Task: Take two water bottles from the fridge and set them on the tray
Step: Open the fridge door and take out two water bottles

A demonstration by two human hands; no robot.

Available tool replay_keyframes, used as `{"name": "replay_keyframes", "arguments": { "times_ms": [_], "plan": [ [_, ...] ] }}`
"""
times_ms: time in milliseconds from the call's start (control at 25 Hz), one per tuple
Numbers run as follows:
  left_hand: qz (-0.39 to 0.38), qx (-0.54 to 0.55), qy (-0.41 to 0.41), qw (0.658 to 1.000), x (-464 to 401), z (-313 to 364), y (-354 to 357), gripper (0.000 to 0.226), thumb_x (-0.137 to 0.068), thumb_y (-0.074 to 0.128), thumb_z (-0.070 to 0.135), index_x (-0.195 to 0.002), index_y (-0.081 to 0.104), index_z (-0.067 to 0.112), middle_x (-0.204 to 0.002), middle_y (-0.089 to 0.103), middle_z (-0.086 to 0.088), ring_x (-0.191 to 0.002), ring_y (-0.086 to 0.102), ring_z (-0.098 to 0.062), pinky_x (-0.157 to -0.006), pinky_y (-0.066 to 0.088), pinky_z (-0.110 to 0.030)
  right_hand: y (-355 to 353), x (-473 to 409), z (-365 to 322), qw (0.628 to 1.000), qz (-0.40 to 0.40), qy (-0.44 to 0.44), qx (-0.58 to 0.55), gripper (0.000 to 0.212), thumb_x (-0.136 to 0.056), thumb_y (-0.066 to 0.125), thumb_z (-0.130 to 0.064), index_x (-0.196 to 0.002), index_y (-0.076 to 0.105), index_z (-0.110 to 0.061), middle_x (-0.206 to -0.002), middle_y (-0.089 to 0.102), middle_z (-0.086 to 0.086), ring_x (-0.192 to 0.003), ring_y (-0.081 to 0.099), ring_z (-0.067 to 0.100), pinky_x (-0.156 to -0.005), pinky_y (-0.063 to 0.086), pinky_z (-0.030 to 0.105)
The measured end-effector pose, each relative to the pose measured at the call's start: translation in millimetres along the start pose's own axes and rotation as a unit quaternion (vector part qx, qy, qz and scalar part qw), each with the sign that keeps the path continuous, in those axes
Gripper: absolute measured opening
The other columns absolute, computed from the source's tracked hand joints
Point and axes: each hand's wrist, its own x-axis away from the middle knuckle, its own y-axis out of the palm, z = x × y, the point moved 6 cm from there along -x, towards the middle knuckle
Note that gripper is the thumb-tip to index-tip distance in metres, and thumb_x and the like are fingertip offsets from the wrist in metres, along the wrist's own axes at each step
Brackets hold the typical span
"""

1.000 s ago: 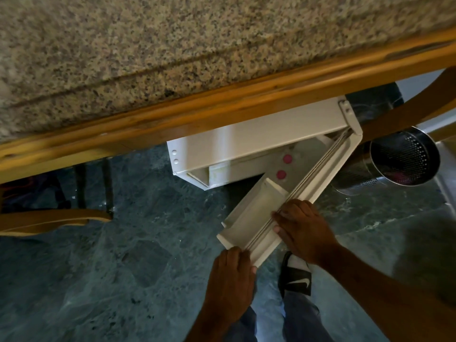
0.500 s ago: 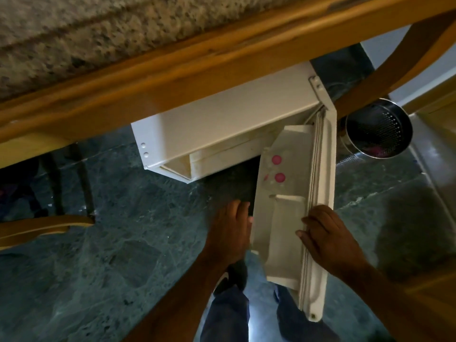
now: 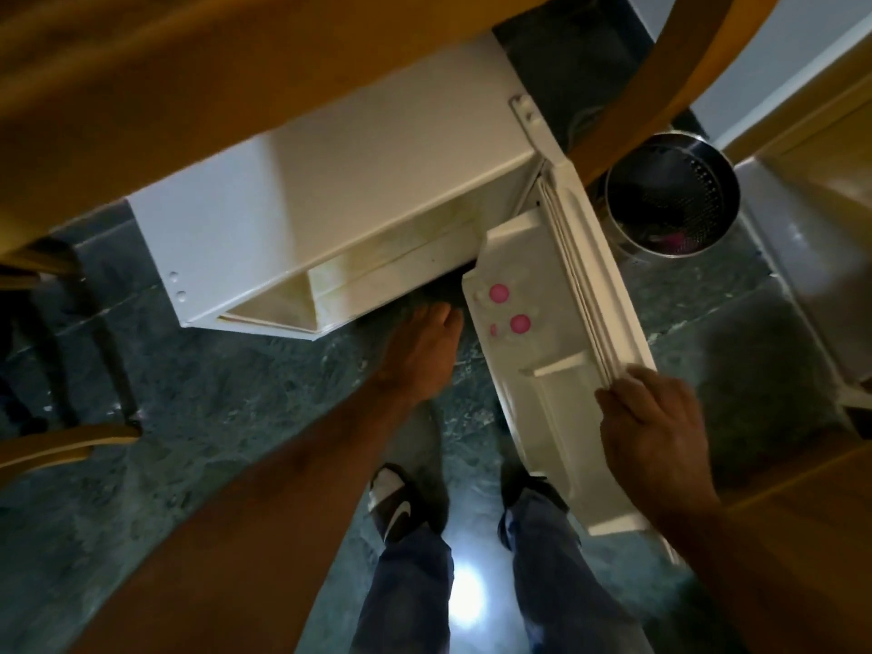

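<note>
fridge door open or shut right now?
Open. The fridge door stands swung out from the cabinet, inner shelves showing, right hand holding its edge.

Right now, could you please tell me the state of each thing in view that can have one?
Fridge door: swung wide open.
Fridge: open, interior hidden from this angle.
Door shelf: no bottles visible in it.
Right hand: gripping the door's edge.
Left hand: empty, reaching toward the fridge opening.
Steel perforated bin: upright, something pink inside.
</note>
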Motion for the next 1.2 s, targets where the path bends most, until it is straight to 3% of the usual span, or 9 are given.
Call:
{"name": "replay_keyframes", "arguments": {
  "times_ms": [160,320,640,760,840,920,1000,1080,1200],
  "plan": [
    [-0.013,-0.028,0.062,0.998,-49.0,13.2,9.1,0.031,-0.084,0.061,0.009,-0.114,0.055,0.002,-0.112,0.059,-0.019,-0.101,0.054,-0.038,-0.082,0.046,-0.049,2.3,9.0,20.0,0.993,0.009,0.118,0.021,0.026,-0.075,0.066,-0.005,-0.101,0.066,-0.006,-0.103,0.066,0.016,-0.086,0.055,0.038,-0.072,0.045,0.049],
    [-0.033,-0.035,0.142,0.989,-89.3,29.8,16.2,0.053,-0.083,0.06,0.004,-0.133,0.044,0.001,-0.129,0.051,-0.025,-0.112,0.05,-0.043,-0.091,0.047,-0.052,-2.7,4.5,35.4,0.978,0.049,0.205,0.001,0.024,-0.074,0.063,0.002,-0.097,0.066,-0.004,-0.1,0.066,0.017,-0.076,0.059,0.04,-0.06,0.05,0.04],
    [-0.082,-0.067,0.258,0.96,-86.7,42.8,31.7,0.059,-0.091,0.051,0.001,-0.145,0.032,0.013,-0.149,0.036,-0.021,-0.125,0.045,-0.043,-0.103,0.04,-0.052,4.9,1.2,15.9,0.893,0.091,0.435,-0.07,0.032,-0.086,0.062,-0.008,-0.117,0.06,-0.004,-0.129,0.054,0.017,-0.11,0.053,0.036,-0.084,0.052,0.047],
    [-0.058,-0.106,0.257,0.959,-96.1,44.5,37.5,0.063,-0.092,0.049,0.0,-0.148,0.024,0.013,-0.152,0.029,-0.023,-0.132,0.037,-0.045,-0.11,0.034,-0.052,19.9,-11.9,-36.2,0.893,0.173,0.376,-0.178,0.029,-0.085,0.064,-0.009,-0.114,0.061,-0.003,-0.116,0.061,0.02,-0.1,0.061,0.034,-0.085,0.052,0.04],
    [-0.046,-0.105,0.253,0.961,-106.9,45.0,42.0,0.064,-0.092,0.05,0.002,-0.148,0.022,0.013,-0.153,0.027,-0.024,-0.134,0.035,-0.044,-0.112,0.032,-0.052,60.9,-27.9,-59.5,0.878,0.116,0.364,-0.288,0.032,-0.087,0.063,-0.009,-0.119,0.059,-0.005,-0.115,0.064,0.018,-0.099,0.063,0.033,-0.087,0.046,0.033],
    [-0.051,-0.067,0.262,0.961,-115.0,45.4,45.9,0.057,-0.091,0.052,0.001,-0.144,0.031,0.006,-0.15,0.034,-0.026,-0.134,0.036,-0.043,-0.112,0.032,-0.053,112.5,-47.6,-56.7,0.803,0.006,0.443,-0.399,0.058,-0.086,0.066,-0.014,-0.137,0.04,-0.014,-0.134,0.053,0.012,-0.118,0.054,0.028,-0.094,0.041,0.03],
    [-0.052,-0.022,0.284,0.957,-121.2,46.6,49.1,0.046,-0.088,0.056,-0.004,-0.132,0.047,0.001,-0.136,0.05,-0.027,-0.123,0.048,-0.043,-0.106,0.04,-0.054,148.7,-69.5,-41.3,0.732,-0.014,0.498,-0.465,0.08,-0.081,0.07,-0.011,-0.144,0.023,-0.021,-0.141,0.043,0.007,-0.124,0.047,0.025,-0.1,0.044,0.032],
    [-0.054,0.023,0.284,0.957,-125.9,49.3,55.4,0.026,-0.085,0.058,-0.004,-0.11,0.057,0.002,-0.112,0.06,-0.023,-0.102,0.058,-0.038,-0.092,0.05,-0.052,166.4,-89.9,-17.0,0.727,0.003,0.52,-0.448,0.087,-0.076,0.073,-0.003,-0.145,0.023,-0.021,-0.136,0.045,0.008,-0.122,0.048,0.025,-0.097,0.049,0.037],
    [-0.082,0.12,0.246,0.958,-134.4,49.5,69.3,0.017,-0.087,0.055,-0.004,-0.099,0.053,0.008,-0.105,0.059,-0.016,-0.097,0.058,-0.03,-0.088,0.053,-0.046,180.7,-103.9,9.2,0.76,-0.013,0.514,-0.398,0.066,-0.074,0.075,-0.001,-0.131,0.045,-0.015,-0.123,0.057,0.01,-0.113,0.056,0.025,-0.095,0.05,0.035]
  ]
}}
